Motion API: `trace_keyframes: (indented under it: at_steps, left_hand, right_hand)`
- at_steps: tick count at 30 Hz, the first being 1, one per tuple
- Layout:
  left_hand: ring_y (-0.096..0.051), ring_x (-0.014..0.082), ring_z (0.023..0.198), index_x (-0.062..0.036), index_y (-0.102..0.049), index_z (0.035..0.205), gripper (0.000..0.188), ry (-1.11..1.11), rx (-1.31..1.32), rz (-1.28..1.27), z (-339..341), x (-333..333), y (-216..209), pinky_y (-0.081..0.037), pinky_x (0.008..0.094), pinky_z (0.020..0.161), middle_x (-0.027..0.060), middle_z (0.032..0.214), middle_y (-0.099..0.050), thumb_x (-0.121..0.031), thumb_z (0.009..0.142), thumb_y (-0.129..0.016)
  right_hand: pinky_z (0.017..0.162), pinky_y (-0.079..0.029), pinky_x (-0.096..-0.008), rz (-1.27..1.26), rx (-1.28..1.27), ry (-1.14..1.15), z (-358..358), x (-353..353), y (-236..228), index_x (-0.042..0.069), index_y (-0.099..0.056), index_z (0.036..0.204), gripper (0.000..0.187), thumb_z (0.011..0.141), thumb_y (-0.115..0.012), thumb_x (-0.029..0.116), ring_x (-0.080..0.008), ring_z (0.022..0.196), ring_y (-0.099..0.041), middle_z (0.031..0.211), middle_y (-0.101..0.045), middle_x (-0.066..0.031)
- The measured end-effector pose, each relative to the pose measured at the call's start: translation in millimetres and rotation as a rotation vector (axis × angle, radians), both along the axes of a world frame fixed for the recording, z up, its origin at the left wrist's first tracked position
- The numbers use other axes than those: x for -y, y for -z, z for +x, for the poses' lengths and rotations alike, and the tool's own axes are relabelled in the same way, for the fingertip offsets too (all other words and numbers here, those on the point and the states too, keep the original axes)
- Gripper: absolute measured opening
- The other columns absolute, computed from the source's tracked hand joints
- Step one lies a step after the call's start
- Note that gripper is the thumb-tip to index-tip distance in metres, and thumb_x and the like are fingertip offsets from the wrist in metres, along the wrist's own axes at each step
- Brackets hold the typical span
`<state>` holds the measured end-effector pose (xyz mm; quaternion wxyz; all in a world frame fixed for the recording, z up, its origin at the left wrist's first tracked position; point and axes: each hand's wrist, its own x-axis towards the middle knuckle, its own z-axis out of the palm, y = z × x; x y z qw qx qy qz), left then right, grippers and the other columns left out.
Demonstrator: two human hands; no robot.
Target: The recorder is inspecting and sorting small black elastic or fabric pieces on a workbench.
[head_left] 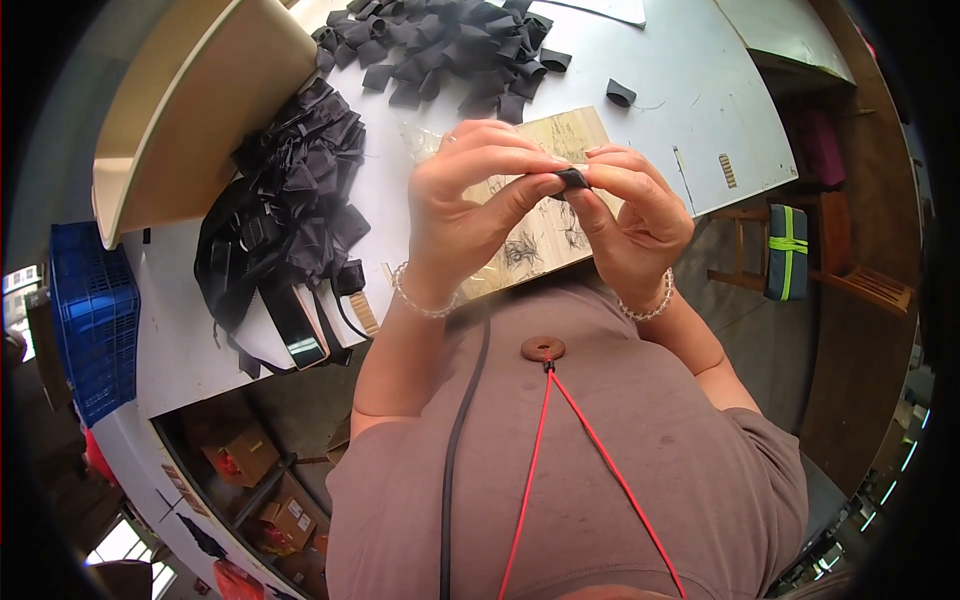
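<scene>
A small black fabric piece point(571, 179) is pinched between both my hands above the table. My left hand point(475, 195) grips its left end with thumb and forefinger. On its other end, the thumb and fingers of my right hand point(635, 205) are closed. Below my hands lies a pale wooden board point(560, 130) with dark scribble-like marks, or loose threads, on its surface. Part of the board is hidden by my hands. Similar short black fabric loops point(450, 45) form a pile at the far side, and one single loop point(620, 93) sits apart to its right.
Left of the board, a heap of black fabric pieces and strips point(300, 180) rests beside a curved beige panel point(200, 110). A dark phone-like object point(292, 325) lies at the table's near edge. A blue plastic crate point(95, 320) stands far left, a stool with a blue-green cushion point(787, 252) at right.
</scene>
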<state>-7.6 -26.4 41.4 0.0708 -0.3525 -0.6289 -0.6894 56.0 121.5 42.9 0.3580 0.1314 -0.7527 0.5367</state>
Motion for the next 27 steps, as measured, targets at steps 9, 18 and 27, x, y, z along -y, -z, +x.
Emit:
trace_keyframes:
  at_steps: [9, 18, 27]
  left_hand:
    - [-0.058, 0.0159, 0.075, -0.0057, -0.070, 0.081, 0.009, -0.034, -0.078, -0.082, -3, 1, -1, -0.041, 0.0283, 0.074, 0.0027, 0.076, -0.066, -0.011, 0.074, -0.073]
    - [-0.059, 0.0167, 0.080, -0.0036, -0.069, 0.090, 0.016, 0.061, 0.136, 0.080, 0, -3, 18, -0.045, 0.0279, 0.073, 0.0057, 0.083, -0.066, -0.011, 0.077, -0.072]
    - [-0.057, 0.0165, 0.081, -0.0056, -0.071, 0.087, 0.017, 0.080, 0.002, 0.023, -8, -6, 8, -0.047, 0.0270, 0.071, 0.0061, 0.085, -0.065, -0.011, 0.071, -0.076]
  right_hand:
    - [0.068, -0.048, -0.0294, 0.009, -0.057, -0.003, -4, 1, 11, 0.001, -0.066, 0.082, 0.012, 0.073, -0.073, -0.001, -0.0173, 0.069, -0.059, 0.074, -0.063, -0.0073]
    - [0.064, -0.047, -0.0285, 0.131, -0.091, 0.051, -6, -1, 5, 0.002, -0.065, 0.080, 0.013, 0.070, -0.073, -0.002, -0.0195, 0.067, -0.058, 0.072, -0.063, -0.0071]
    - [0.057, -0.045, -0.0264, 0.195, -0.091, 0.087, -5, -3, 5, 0.004, -0.065, 0.080, 0.016, 0.068, -0.073, -0.003, -0.0180, 0.064, -0.057, 0.072, -0.063, -0.0060]
